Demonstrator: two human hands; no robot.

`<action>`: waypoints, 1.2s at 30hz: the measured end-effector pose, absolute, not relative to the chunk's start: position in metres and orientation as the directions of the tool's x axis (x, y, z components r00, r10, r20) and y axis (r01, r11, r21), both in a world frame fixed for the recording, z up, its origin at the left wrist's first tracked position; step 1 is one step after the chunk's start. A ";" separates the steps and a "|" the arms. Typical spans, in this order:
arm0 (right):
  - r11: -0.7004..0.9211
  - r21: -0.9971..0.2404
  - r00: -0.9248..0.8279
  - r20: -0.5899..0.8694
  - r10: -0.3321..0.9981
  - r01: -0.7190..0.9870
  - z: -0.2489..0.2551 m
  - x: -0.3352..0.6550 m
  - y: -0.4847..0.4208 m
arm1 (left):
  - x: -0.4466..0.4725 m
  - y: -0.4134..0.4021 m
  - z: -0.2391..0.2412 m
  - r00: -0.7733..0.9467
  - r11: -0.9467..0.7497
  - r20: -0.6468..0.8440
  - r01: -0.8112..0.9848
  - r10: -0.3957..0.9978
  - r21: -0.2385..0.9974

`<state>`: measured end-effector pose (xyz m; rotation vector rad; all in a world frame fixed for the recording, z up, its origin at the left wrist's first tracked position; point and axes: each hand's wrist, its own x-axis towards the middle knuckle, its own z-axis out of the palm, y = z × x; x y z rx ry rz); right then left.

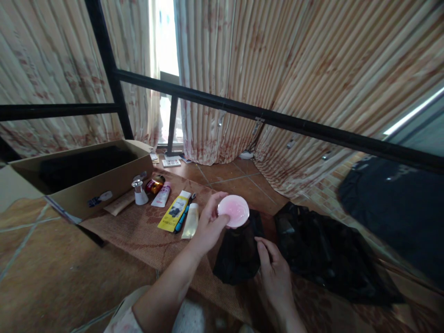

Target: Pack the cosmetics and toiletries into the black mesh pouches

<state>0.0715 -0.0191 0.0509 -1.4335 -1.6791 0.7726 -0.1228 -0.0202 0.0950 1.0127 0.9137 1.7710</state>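
Observation:
My left hand is closed around a round pink disc-shaped item with a pale shiny rim, thumb on its face; whether it is a lid or a small container, I cannot tell. Just below it is a small black bag, dark and partly see-through. My right hand pinches the right edge of this bag between thumb and fingers. Left of my hands lie a pale tube, a blue-and-black toothbrush, a yellow tube and a white-and-pink tube.
Further left are a white bottle with a silver top, a red-and-gold container, a tan tube and an open cardboard box. A larger black plastic bag lies at right. A dark metal rail crosses before the curtains.

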 end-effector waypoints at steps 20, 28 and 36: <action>0.164 -0.847 -0.061 0.155 0.986 0.506 0.047 0.072 -0.017 | -0.124 -0.018 0.098 -0.397 -0.306 0.174 -0.298 0.901 0.904; 0.162 -0.845 -0.068 0.148 0.987 0.510 0.049 0.071 -0.018 | -0.125 -0.019 0.098 -0.380 -0.281 0.157 -0.295 0.912 0.913; 0.170 -0.841 -0.064 0.160 0.985 0.513 0.050 0.071 -0.019 | -0.123 -0.018 0.096 -0.398 -0.302 0.160 -0.327 0.903 0.896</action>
